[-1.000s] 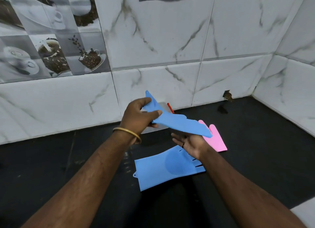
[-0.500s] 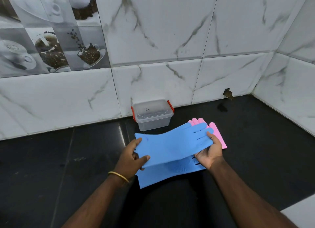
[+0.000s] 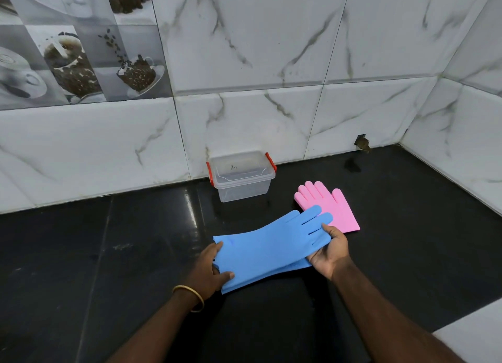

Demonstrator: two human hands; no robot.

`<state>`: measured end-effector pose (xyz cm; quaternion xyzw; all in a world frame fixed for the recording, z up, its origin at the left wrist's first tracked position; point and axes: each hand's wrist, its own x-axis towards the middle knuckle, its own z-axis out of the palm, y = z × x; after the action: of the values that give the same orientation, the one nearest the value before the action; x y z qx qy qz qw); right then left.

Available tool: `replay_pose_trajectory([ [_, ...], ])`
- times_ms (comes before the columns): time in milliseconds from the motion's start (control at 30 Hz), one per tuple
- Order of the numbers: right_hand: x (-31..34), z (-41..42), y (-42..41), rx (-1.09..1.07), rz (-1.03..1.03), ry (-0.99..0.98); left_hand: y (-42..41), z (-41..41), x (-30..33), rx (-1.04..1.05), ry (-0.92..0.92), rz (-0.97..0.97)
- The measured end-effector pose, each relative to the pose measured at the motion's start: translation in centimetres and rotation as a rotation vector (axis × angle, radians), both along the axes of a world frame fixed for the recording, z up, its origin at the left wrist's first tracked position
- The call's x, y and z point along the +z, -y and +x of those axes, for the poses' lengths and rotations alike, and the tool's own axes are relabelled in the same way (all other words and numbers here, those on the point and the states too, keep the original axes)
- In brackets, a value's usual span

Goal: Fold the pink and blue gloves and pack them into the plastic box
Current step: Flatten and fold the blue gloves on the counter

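You're at a home kitchen counter: a glossy black stone worktop (image 3: pixel 108 254) runs into a corner of white marble-look wall tiles (image 3: pixel 271 50), with coffee-cup picture tiles (image 3: pixel 76 58) at far left.

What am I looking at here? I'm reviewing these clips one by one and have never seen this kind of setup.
No machine is involved: a person wears a camera on the head, looking down at their own two hands. The left hand grips the cuff end of a blue glove, and the right hand holds its finger end. A second blue glove peeks out underneath. Pink gloves lie on the black counter, and an open plastic box with red clips stands by the tiled wall.
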<state>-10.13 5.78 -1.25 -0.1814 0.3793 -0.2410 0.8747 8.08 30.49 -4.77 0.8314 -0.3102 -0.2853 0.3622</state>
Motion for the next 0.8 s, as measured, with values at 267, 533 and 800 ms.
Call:
replay_pose_trajectory([
  [267,-0.3,-0.4,0.3,0.040,-0.062,-0.048,-0.3,-0.2,-1.2,0.003,0.016,0.034],
  [533,0.4,-2.0,1.7,0.092,-0.491,-0.410,0.0,0.0,-1.5,-0.010,0.065,0.060],
  [800,-0.1,-2.7,1.1,-0.025,-1.305,-1.023,-0.2,0.0,-0.8,0.065,0.131,0.022],
])
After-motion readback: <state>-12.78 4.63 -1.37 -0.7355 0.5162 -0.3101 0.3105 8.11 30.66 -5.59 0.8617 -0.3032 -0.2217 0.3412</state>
